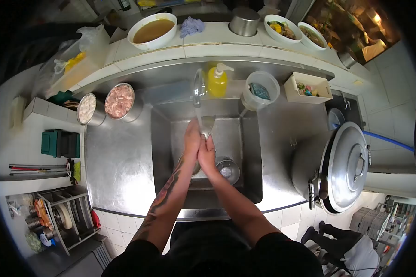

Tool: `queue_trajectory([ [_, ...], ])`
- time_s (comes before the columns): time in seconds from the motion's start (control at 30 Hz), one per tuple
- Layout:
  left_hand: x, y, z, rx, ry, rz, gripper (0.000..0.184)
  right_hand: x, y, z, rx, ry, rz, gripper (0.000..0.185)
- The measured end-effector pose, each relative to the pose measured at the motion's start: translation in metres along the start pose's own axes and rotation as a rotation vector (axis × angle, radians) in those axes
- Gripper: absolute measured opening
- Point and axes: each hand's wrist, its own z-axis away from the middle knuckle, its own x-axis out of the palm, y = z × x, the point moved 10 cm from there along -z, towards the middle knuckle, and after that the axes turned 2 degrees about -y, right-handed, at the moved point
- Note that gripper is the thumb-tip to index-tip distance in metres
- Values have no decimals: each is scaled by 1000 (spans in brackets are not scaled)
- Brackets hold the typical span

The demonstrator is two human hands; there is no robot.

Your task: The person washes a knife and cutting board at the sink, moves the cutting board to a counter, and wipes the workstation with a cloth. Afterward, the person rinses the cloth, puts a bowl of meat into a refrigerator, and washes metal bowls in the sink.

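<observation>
Both of my hands are together over the steel sink (252, 152), below the faucet (198, 87). My left hand (192, 135) touches the near end of a shiny metal utensil (207, 124), its wide end pointing away from me. My right hand (207, 154) is closed around the utensil's lower part, against my left hand. Water seems to run from the faucet by my left fingers. A small metal bowl (228, 171) lies in the sink below my right hand. Another round item beneath my wrists is partly hidden.
Behind the sink stand a yellow soap bottle (217, 82), a plastic tub (260, 91) and a white box (308, 88). Two meat containers (120, 101) are at left. A large lidded pot (309, 161) stands right. Another person (351, 249) is at lower right.
</observation>
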Motion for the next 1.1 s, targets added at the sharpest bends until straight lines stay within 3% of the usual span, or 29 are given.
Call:
queue_trajectory([
  [0.03,-5,-14,-1,23,66,85,42,-2,1,-1,-28,-41,19,25],
  [0.07,-9,-48,-23,142,68,-214,40,-8,24,-8,57,-81,130,24],
  [0.1,-14,-37,-20,125,84,-213,40,-14,26,-10,75,-94,137,24],
  [0.17,-6,12,-9,224,-77,-50,40,-29,31,-14,131,-105,-148,20],
  [0.2,-10,-13,-23,139,-113,207,40,-36,28,-9,157,-114,-138,20],
  [0.23,-21,-30,-35,123,-98,210,40,-42,23,-5,208,-104,-231,12],
  [0.3,-20,-69,-47,-16,-287,88,35,-61,24,2,267,-88,-303,10],
  [0.33,-21,-111,-33,-361,-357,62,38,-72,19,8,200,-179,144,9],
  [0.4,-50,-225,-36,-362,-436,-297,41,-77,17,20,23,-362,1030,8],
  [0.43,-59,-243,-24,-368,-434,-280,41,-83,21,29,28,-369,1046,8],
  [0.5,-89,-268,12,-304,-283,-495,47,-86,21,40,-68,-370,1002,15],
  [0.57,-99,-280,38,-264,-189,-628,47,-47,-3,40,-10,-438,1011,25],
  [0.63,-94,-283,55,-227,-138,-682,48,-6,-13,36,19,-402,655,31],
  [0.7,-84,-280,61,-184,-102,-717,48,45,4,33,166,-420,152,40],
  [0.77,-78,-272,66,-148,-74,-741,49,92,30,36,353,-402,-94,42],
  [0.83,-80,-265,68,-124,-63,-756,50,140,83,38,469,-540,-395,42],
  [0.9,-85,-252,70,-111,-59,-744,51,155,136,45,543,-478,-322,41],
  [0.97,-90,-245,73,-115,-53,-714,52,170,144,56,549,-492,-361,49],
  [1.03,-96,-238,73,-118,-42,-682,53,169,151,68,541,-512,-120,59],
  [1.07,-98,-235,72,-123,-35,-661,54,171,158,67,446,-636,-6,80],
  [1.1,-103,-230,69,-123,-24,-640,55,159,155,66,438,-630,-5,80],
])
